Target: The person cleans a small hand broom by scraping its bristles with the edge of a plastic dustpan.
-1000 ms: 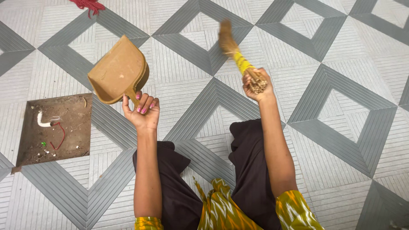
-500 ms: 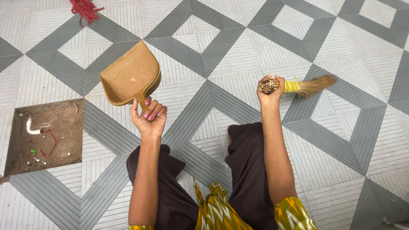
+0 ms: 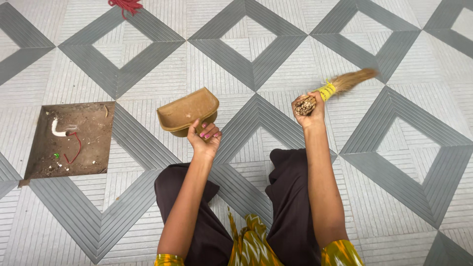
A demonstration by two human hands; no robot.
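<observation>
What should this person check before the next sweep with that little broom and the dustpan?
1. Grip on the broom: the right hand is closed round its bundled stick end. Ok.
2. Grip on the dustpan: the left hand holds its handle, pan tilted on edge. Ok.
3. Broom on the floor: the bristles are blurred and point out to the side, so contact with the tiled floor is unclear. Cannot tell.
4. Dustpan lip flat on the tiles: it is tipped up, not lying flat. Not ok.
5. Dirt to collect between the hands: none shows on the tiles there. Cannot tell.
6. Open square pit to the left, holding soil and scraps: apart from both hands. Ok.
</observation>
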